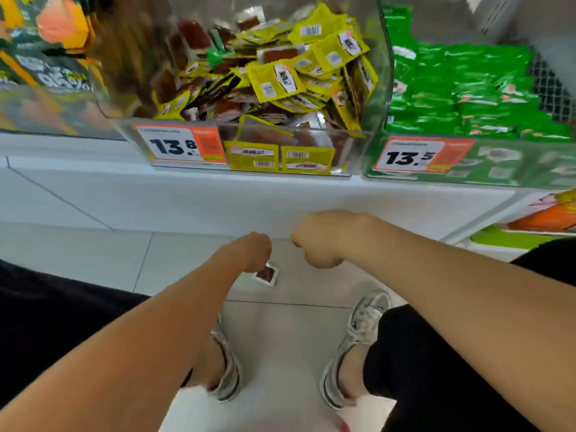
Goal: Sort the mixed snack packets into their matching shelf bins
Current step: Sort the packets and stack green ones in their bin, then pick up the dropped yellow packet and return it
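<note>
A clear bin (346, 141) heaped with yellow packets (276, 81) carries a price label (180, 145) reading 13.8 on its front wall. Right of the bin lie green packets (467, 98); left of it are blurred orange and black bags (46, 42). Below the bin the left hand (249, 252) and the right hand (318, 241) hang side by side, the right one's fingers curled. A small brown packet (266, 274) shows just under the left hand; whether the fingers hold it cannot be told.
</note>
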A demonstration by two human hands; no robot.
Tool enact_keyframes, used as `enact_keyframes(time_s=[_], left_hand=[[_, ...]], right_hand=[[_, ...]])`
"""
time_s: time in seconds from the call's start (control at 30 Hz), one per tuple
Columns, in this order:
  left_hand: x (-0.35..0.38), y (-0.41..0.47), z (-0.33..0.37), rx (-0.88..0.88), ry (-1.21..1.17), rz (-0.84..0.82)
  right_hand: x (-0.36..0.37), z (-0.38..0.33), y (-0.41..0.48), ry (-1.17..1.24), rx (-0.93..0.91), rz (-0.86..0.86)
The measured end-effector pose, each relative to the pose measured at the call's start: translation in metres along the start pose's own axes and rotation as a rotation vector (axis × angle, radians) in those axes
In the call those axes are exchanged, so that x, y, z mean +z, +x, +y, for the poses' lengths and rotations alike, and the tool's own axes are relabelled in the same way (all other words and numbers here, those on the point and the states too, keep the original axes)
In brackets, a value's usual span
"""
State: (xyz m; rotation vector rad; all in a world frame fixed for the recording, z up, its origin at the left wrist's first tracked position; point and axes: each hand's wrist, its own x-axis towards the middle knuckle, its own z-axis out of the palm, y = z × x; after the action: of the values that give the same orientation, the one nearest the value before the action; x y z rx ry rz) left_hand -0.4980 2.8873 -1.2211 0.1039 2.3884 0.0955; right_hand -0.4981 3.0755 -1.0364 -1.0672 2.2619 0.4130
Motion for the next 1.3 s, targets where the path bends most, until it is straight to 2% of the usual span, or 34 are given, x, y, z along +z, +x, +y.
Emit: enact_keyframes(time_s=[0.1,0.2,0.33,0.47,0.57,0.63,0.7,0.77,0.83,0.97,1.1,1.2,1.3], left_hand=[[0.049,0.03,-0.001,-0.05,-0.119,0.102],[0.081,0.044,0.008,-0.091,-0.172,0.126],[0.11,0.053,0.014,-0.085,-0.016,0.184],[0.129,0.056,0.018,-0.155,0.104,0.191],[0.135,0.054,0.019,-0.173,0.106,0.228],[0.134,0.056,0.018,-0.171,-0.019,0.229],[0.119,0.051,0.019,-0.155,-0.405,0.192],[0.093,0.038,0.022,-0.054,-0.82,0.069],[0.055,0.017,0.027,0.045,-1.009,-0.08],[-0.029,-0.035,0.035,0.177,-1.234,-0.25],[-0.087,-0.103,0.037,0.332,-1.413,-0.27],[-0.114,-0.147,0.03,0.352,-1.4,-0.329],[-0.144,-0.187,0.027,0.34,-1.224,-0.3]], right_hand=[[0.01,0.001,0.021,0.013,-0.026,0.0],[0.021,0.002,0.035,0.042,-0.026,-0.036],[0.026,0.007,0.042,0.058,-0.033,-0.031],[0.026,0.009,0.041,0.054,-0.021,-0.057],[0.024,0.01,0.038,0.08,-0.014,-0.062],[0.02,0.008,0.035,0.088,-0.011,-0.079],[0.015,0.006,0.03,0.068,-0.007,-0.098],[0.009,0.007,0.024,0.045,-0.005,-0.109],[-0.001,0.01,0.015,0.073,0.004,-0.072],[-0.016,0.013,-0.006,0.094,-0.056,0.073],[-0.027,0.008,-0.029,0.258,-0.076,0.27],[-0.042,0.013,-0.044,0.495,-0.092,0.384],[-0.059,0.019,-0.067,0.651,-0.098,0.462]])
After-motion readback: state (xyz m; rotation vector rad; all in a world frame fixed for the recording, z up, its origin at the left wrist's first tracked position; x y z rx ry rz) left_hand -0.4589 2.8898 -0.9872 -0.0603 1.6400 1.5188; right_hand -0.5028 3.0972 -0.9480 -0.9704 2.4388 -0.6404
